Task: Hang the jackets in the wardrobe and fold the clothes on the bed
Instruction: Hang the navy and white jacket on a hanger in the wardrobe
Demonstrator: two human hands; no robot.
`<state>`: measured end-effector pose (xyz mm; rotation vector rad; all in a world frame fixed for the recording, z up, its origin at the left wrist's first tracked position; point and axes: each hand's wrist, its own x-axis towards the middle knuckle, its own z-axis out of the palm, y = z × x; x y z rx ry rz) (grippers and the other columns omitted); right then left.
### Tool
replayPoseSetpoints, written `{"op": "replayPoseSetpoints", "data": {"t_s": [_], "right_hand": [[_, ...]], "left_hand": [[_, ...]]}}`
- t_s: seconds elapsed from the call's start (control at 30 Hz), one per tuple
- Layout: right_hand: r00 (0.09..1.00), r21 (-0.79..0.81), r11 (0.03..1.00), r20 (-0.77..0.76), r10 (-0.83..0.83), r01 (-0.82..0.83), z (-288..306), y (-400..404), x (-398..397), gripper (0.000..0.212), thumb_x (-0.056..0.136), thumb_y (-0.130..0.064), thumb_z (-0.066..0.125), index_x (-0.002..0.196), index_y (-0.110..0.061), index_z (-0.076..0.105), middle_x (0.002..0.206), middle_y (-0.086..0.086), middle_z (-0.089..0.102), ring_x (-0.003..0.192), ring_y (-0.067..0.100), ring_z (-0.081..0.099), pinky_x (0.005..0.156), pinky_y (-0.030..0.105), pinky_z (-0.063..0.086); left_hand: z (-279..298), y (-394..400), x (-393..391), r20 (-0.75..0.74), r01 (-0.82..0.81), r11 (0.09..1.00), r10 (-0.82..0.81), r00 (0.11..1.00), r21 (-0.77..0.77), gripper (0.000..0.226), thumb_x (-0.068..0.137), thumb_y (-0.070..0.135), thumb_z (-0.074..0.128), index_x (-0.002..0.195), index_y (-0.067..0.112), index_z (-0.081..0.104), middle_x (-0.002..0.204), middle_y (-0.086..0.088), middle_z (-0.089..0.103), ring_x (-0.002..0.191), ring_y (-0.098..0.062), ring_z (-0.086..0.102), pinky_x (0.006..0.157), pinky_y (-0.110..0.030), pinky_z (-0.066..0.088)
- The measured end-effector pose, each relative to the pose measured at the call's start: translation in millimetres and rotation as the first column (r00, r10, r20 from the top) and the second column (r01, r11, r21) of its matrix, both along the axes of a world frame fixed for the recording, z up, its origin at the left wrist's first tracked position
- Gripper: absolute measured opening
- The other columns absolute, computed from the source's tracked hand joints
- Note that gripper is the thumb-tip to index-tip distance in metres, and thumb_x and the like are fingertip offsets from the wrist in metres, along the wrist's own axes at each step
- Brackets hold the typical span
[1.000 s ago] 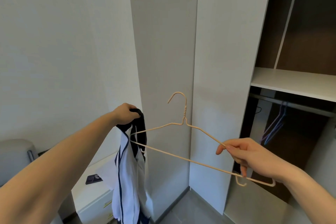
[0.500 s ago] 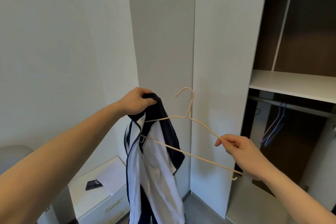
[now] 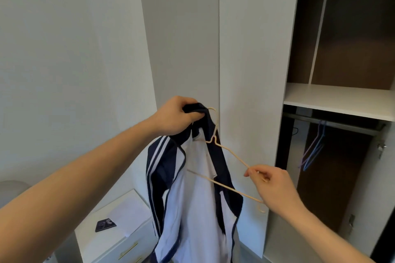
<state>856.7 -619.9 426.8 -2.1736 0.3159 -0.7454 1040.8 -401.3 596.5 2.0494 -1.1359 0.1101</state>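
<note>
- Wardrobe (image 3: 337, 100) fills the right side, its white door (image 3: 254, 70) swung open; a rail (image 3: 333, 123) under the shelf carries bluish hangers (image 3: 314, 151), with free room beside them.
- Jacket (image 3: 192, 188), navy and white, hangs unzipped at centre, near the door and above a white bedside unit (image 3: 119, 226) at lower left.
- Left hand (image 3: 177, 117) is clamped round the jacket's collar, holding it up.
- Right hand (image 3: 275, 186) pinches the near sloping arm of the wire hanger (image 3: 226, 151), whose far end sits inside the jacket.
- To do this well, I judge: keep the collar high and taut, slide the far end fully into one shoulder, then drape the other shoulder over the near end before releasing the collar.
</note>
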Motion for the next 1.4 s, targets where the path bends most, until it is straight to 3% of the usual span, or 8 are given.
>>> {"op": "replayPoseSetpoints", "data": {"t_s": [0.17, 0.43, 0.57, 0.7, 0.83, 1.07, 1.23, 1.4], "right_hand": [[0.987, 0.195, 0.98, 0.144, -0.071, 0.042, -9.3, -1.2, 1.5, 0.033, 0.101, -0.025, 0.063, 0.07, -0.021, 0.07, 0.042, -0.009, 0.041, 0.037, 0.006, 0.032, 0.044, 0.014, 0.027], [0.961, 0.305, 0.952, 0.273, -0.052, -0.035, -12.6, 8.7, 2.7, 0.036, 0.101, -0.016, 0.063, 0.065, -0.012, 0.065, 0.047, -0.01, 0.039, 0.047, 0.005, 0.03, 0.05, 0.016, 0.028], [0.95, 0.297, 0.951, 0.311, -0.014, -0.084, -10.9, 11.8, 3.2, 0.036, 0.101, -0.016, 0.063, 0.065, -0.015, 0.065, 0.049, -0.012, 0.044, 0.048, 0.004, 0.034, 0.05, 0.015, 0.03], [0.937, 0.291, 0.947, 0.347, 0.031, -0.139, -9.9, 9.3, 7.3, 0.036, 0.101, -0.018, 0.063, 0.066, -0.02, 0.068, 0.049, -0.011, 0.045, 0.048, 0.004, 0.034, 0.049, 0.015, 0.031], [0.954, 0.258, 0.94, 0.257, 0.157, -0.224, -11.2, -3.5, 6.5, 0.029, 0.103, -0.025, 0.061, 0.079, -0.024, 0.078, 0.054, -0.007, 0.049, 0.052, 0.01, 0.04, 0.053, 0.019, 0.035], [0.999, 0.798, 0.602, -0.042, 0.01, 0.028, -70.1, -43.0, -1.9, 0.033, 0.107, -0.031, 0.048, 0.124, -0.015, 0.071, 0.12, 0.007, 0.073, 0.107, 0.027, 0.066, 0.089, 0.039, 0.05], [0.898, 0.686, 0.723, -0.261, 0.354, -0.085, -104.2, 4.1, 17.5, 0.059, 0.088, -0.047, 0.077, 0.139, -0.041, 0.049, 0.135, -0.017, 0.057, 0.123, 0.008, 0.059, 0.095, 0.029, 0.049], [0.921, 0.575, 0.803, -0.207, 0.33, -0.158, -93.3, 19.4, 52.9, 0.036, 0.085, -0.031, 0.083, 0.117, -0.022, 0.068, 0.104, -0.006, 0.072, 0.091, 0.006, 0.07, 0.077, 0.021, 0.054]], "left_hand": [[-6.4, 2.4, -24.5, 0.03, 0.046, 0.996, -0.048, 0.998, 0.075, 0.006, 0.09, 0.032, 0.073, 0.087, 0.027, 0.072, 0.068, 0.008, 0.065, 0.059, -0.006, 0.057, 0.058, -0.019, 0.046], [-15.2, 21.4, -38.4, 0.0, 0.088, 0.934, -0.094, 0.996, 0.345, 0.023, 0.084, 0.05, 0.074, 0.088, 0.028, 0.071, 0.079, 0.011, 0.072, 0.074, -0.007, 0.068, 0.075, -0.034, 0.056], [-4.0, 20.5, -19.1, 0.263, -0.161, 0.974, 0.115, 0.958, 0.158, 0.034, 0.074, 0.067, 0.068, 0.09, 0.038, 0.071, 0.1, 0.019, 0.069, 0.097, -0.001, 0.064, 0.086, -0.029, 0.051], [-12.4, 17.5, 1.5, 0.46, -0.211, 0.915, 0.031, 0.887, 0.345, 0.032, 0.082, 0.051, 0.069, 0.105, 0.029, 0.064, 0.1, 0.012, 0.065, 0.098, -0.017, 0.058, 0.091, -0.036, 0.047], [-16.0, 11.0, 12.4, 0.25, -0.23, 0.943, 0.169, 0.953, 0.24, 0.026, 0.075, 0.045, 0.047, 0.064, 0.021, 0.044, 0.054, 0.008, 0.044, 0.059, -0.017, 0.038, 0.058, -0.034, 0.036], [-16.9, 4.2, 22.2, 0.171, -0.236, 0.966, 0.216, 0.961, 0.109, 0.036, 0.081, 0.034, 0.056, 0.062, 0.015, 0.032, 0.055, 0.007, 0.027, 0.059, -0.015, 0.025, 0.06, -0.032, 0.027], [-5.1, -0.9, 23.3, 0.126, -0.18, 0.98, 0.169, 0.977, 0.081, 0.042, 0.077, 0.045, 0.057, 0.065, 0.013, 0.032, 0.058, 0.005, 0.029, 0.06, -0.015, 0.026, 0.061, -0.034, 0.028], [4.9, 3.8, 17.5, 0.139, -0.147, 0.987, 0.136, 0.981, 0.071, 0.046, 0.069, 0.056, 0.053, 0.06, 0.016, 0.033, 0.056, 0.007, 0.03, 0.058, -0.014, 0.027, 0.06, -0.031, 0.028]]}}
